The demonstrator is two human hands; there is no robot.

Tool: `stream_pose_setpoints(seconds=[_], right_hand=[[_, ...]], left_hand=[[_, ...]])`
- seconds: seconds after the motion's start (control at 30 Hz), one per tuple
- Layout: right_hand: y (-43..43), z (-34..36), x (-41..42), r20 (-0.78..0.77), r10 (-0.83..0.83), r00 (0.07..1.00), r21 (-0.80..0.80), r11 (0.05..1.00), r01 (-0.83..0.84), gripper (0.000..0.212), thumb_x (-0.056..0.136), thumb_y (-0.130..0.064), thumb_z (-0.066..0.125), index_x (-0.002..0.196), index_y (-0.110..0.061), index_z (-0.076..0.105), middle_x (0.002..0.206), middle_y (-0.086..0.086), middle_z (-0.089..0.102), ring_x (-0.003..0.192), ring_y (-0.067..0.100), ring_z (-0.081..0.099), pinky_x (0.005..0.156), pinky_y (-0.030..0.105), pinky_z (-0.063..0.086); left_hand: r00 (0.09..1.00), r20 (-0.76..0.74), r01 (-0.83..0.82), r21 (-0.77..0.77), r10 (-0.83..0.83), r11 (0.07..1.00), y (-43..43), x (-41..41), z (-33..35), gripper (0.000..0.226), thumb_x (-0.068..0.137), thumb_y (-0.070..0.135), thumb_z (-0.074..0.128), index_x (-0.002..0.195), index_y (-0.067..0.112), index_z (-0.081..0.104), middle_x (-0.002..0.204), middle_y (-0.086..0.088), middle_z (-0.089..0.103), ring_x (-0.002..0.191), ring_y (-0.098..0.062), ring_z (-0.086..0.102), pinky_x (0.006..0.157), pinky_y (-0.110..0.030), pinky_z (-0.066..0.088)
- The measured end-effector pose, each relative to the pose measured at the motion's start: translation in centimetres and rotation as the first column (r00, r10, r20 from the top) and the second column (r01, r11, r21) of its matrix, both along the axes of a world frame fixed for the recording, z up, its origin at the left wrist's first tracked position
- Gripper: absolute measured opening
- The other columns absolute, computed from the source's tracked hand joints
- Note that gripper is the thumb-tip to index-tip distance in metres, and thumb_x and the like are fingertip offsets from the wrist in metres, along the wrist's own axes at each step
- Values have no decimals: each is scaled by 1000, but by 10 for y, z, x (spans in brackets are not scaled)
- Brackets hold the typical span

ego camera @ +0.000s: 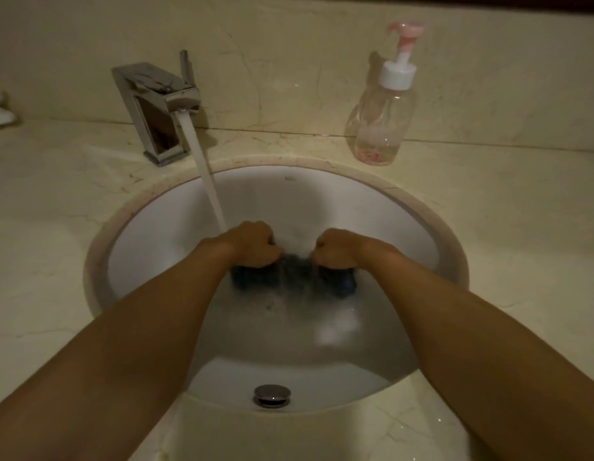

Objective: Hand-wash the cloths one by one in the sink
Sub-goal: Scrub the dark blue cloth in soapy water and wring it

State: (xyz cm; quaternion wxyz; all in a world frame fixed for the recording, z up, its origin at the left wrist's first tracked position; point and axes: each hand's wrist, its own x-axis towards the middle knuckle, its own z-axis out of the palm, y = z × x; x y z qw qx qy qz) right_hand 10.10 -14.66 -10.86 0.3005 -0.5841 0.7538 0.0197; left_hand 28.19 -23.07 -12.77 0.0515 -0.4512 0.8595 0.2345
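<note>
"Right, where is the cloth?"

"In the sink point(322, 194), low in the bowl and partly under cloudy water. It's a dark blue cloth point(294, 267), bunched between my two hands."

"And the hands?"

"My left hand point(255, 244) is a fist curled round the cloth's left end, and my right hand point(335, 249) is curled round the right end. The knuckles face each other, close but apart, with a band of cloth between them."

"Is the water on?"

"Yes. The chrome tap point(156, 104) stands on the worktop point(56, 211) behind the sink, to the left. Its stream point(205, 171) slants down to the back of my left hand, or just beside it. In this dim light I can't tell which."

"Anything else?"

"A clear pump bottle point(380, 121) with a pink head stands on the worktop behind the sink, to the right, with a little pink liquid in it. A round metal fitting point(272, 395) sits in the bowl's near wall."
</note>
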Motion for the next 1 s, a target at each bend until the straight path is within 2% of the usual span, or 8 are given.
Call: stream_pose_setpoints(seconds=[0.07,0.17,0.27,0.4,0.63,0.73,0.83,1.0], right_hand=[[0,3,-9,-123,9,992,-165,986,-29,50,96,-23,63,143,-10,49,142,16,52,126,37,53,102,42,47],[-3,8,-13,16,23,1000,-332,943,-17,23,96,-19,61,118,-12,66,120,11,65,112,33,62,94,41,52],[-4,-2,-4,51,184,982,-86,980,-179,19,92,-33,68,105,-19,69,108,4,67,100,27,64,84,35,49],[-3,-14,-4,-247,266,932,20,963,-269,53,88,-37,73,136,-20,60,134,5,58,120,28,59,92,34,47],[-9,-14,-7,-9,-25,1000,-92,995,24,39,98,-38,61,119,-5,62,120,18,64,100,33,62,82,36,48],[-5,-8,-17,-121,-35,992,-167,986,14,45,101,-36,58,136,-9,51,137,17,54,118,36,56,94,41,48],[-1,-2,-17,-82,26,996,-284,958,-48,36,101,-35,59,127,-11,59,130,14,60,117,33,59,98,41,49],[0,-3,7,-6,291,957,-16,956,-291,40,86,-69,66,100,-31,67,95,-6,66,89,19,63,80,32,46]], left_hand=[[997,-76,-33,-139,22,990,0,6,7,36,93,31,65,122,12,54,119,-5,56,107,-28,56,96,-41,48],[979,-202,-24,-248,-28,968,-1,10,12,30,90,20,67,117,11,60,119,-7,55,106,-27,55,98,-43,48],[988,-66,132,-93,-138,987,3,3,8,20,89,32,69,97,15,67,99,-4,64,94,-27,61,87,-41,49],[938,269,232,-14,-220,973,6,-1,4,62,89,52,67,140,20,51,142,-6,45,128,-30,46,109,-45,40],[997,-71,22,-2,-22,1000,3,0,9,19,96,28,58,81,16,62,92,-7,64,88,-28,59,75,-33,46],[993,-113,-41,-132,26,990,-3,12,11,30,90,30,69,115,14,61,114,-5,58,106,-26,56,97,-37,46],[985,-168,-20,-295,-32,955,-6,14,13,32,82,23,76,111,17,63,118,-3,54,111,-25,54,99,-35,46],[985,48,167,-35,-166,985,4,-3,16,38,85,49,73,104,16,67,97,1,65,91,-22,62,88,-39,52]])
